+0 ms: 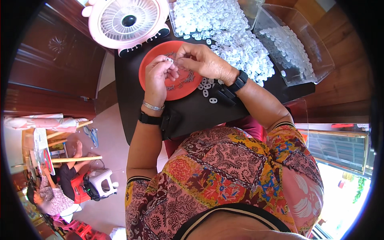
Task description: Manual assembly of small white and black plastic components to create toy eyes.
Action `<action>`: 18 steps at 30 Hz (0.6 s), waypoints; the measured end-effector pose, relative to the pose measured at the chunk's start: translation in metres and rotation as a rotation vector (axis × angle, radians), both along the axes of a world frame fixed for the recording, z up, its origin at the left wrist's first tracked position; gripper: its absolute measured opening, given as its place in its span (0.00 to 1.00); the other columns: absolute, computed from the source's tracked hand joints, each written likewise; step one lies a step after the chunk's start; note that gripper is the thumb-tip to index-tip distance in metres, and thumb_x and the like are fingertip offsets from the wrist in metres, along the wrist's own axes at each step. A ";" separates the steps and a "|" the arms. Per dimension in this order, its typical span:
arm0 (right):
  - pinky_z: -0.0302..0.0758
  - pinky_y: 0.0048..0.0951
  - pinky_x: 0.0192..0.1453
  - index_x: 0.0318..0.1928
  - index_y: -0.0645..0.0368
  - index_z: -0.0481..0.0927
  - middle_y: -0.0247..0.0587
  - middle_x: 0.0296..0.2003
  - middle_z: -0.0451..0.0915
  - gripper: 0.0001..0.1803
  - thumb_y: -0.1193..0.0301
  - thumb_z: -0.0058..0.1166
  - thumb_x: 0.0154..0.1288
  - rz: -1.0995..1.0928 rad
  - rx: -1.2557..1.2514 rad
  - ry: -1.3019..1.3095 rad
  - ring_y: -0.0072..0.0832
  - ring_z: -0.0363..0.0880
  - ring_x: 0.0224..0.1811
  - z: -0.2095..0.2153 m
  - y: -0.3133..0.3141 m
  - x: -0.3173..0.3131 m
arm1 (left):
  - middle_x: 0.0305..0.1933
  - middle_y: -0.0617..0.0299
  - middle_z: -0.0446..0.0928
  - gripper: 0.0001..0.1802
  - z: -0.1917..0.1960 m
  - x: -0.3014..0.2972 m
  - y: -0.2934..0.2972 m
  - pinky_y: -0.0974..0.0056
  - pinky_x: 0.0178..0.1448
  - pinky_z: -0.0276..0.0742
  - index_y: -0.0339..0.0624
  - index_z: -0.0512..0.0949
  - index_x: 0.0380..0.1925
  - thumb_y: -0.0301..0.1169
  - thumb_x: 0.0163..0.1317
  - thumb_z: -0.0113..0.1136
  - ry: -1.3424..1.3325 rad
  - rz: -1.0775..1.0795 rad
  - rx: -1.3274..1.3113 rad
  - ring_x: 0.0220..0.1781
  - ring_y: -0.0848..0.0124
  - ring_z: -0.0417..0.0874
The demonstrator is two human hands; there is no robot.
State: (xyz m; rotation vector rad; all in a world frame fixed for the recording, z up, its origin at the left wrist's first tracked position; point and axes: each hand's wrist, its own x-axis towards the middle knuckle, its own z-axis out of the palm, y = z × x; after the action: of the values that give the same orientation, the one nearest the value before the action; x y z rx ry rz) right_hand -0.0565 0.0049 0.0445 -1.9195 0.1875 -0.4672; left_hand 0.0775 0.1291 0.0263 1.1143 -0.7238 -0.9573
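Above the red plate (pixel 154 60), the left hand (pixel 159 76) and right hand (pixel 204 60) both pinch 1 tiny white plastic piece (pixel 169 60), seemingly light, stiff and slippery, best held by its edges with fingertips.

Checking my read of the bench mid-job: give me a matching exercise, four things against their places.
Things:
1. round red plastic plate
2. pink desk fan
3. clear plastic bin
4. small white ring piece

Places:
A. far left of the table
B. pinched between both hands
C. far right of the table
D. under the hands

Pairs: 1-D, 2-A, 3-C, 4-B
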 end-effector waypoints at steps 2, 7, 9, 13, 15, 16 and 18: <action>0.73 0.20 0.38 0.36 0.64 0.73 0.32 0.28 0.77 0.04 0.75 0.49 0.67 0.020 -0.024 0.004 0.16 0.73 0.32 0.003 0.004 0.000 | 0.24 0.62 0.75 0.08 0.003 -0.001 -0.001 0.73 0.27 0.69 0.38 0.74 0.25 0.29 0.59 0.50 0.007 0.019 -0.014 0.22 0.75 0.75; 0.73 0.21 0.39 0.35 0.63 0.73 0.34 0.29 0.79 0.04 0.75 0.50 0.66 0.095 -0.085 -0.029 0.17 0.75 0.33 0.007 0.010 -0.001 | 0.23 0.63 0.74 0.07 0.003 -0.002 -0.001 0.74 0.27 0.68 0.39 0.74 0.24 0.28 0.59 0.50 -0.069 0.027 -0.020 0.22 0.76 0.75; 0.73 0.21 0.39 0.36 0.63 0.73 0.34 0.28 0.79 0.04 0.75 0.50 0.66 0.090 -0.074 -0.034 0.16 0.75 0.33 0.004 0.008 -0.001 | 0.23 0.63 0.74 0.07 0.003 -0.003 -0.002 0.74 0.26 0.68 0.39 0.74 0.24 0.28 0.58 0.50 -0.074 0.023 -0.024 0.22 0.76 0.74; 0.72 0.21 0.38 0.36 0.63 0.74 0.32 0.27 0.77 0.04 0.75 0.51 0.66 -0.007 -0.047 -0.006 0.16 0.73 0.32 0.006 0.003 -0.001 | 0.23 0.63 0.74 0.07 0.005 -0.004 0.000 0.74 0.27 0.67 0.39 0.73 0.24 0.28 0.59 0.49 -0.082 0.016 -0.008 0.22 0.76 0.74; 0.72 0.21 0.38 0.36 0.63 0.74 0.32 0.27 0.77 0.04 0.75 0.51 0.66 -0.039 -0.036 -0.028 0.16 0.73 0.32 0.002 -0.002 -0.001 | 0.24 0.63 0.74 0.08 0.007 -0.005 0.000 0.74 0.27 0.67 0.39 0.73 0.23 0.28 0.59 0.49 -0.092 0.014 -0.006 0.22 0.76 0.74; 0.71 0.20 0.38 0.35 0.64 0.74 0.31 0.27 0.76 0.04 0.74 0.51 0.66 -0.068 -0.025 -0.050 0.15 0.72 0.32 0.000 -0.004 -0.001 | 0.23 0.62 0.74 0.09 0.008 -0.006 0.000 0.73 0.27 0.67 0.39 0.72 0.23 0.29 0.60 0.48 -0.108 0.001 0.002 0.23 0.75 0.74; 0.71 0.20 0.38 0.35 0.64 0.74 0.31 0.27 0.76 0.05 0.74 0.51 0.66 -0.052 -0.012 -0.044 0.15 0.72 0.32 0.003 -0.003 -0.001 | 0.23 0.61 0.73 0.09 0.008 -0.005 0.001 0.72 0.28 0.67 0.40 0.71 0.23 0.30 0.60 0.46 -0.124 -0.009 0.010 0.23 0.74 0.74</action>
State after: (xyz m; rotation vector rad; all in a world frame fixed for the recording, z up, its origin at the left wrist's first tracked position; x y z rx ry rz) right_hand -0.0579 0.0019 0.0471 -1.9184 0.2072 -0.5459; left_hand 0.0722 0.1301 0.0348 1.1878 -0.8256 -0.9064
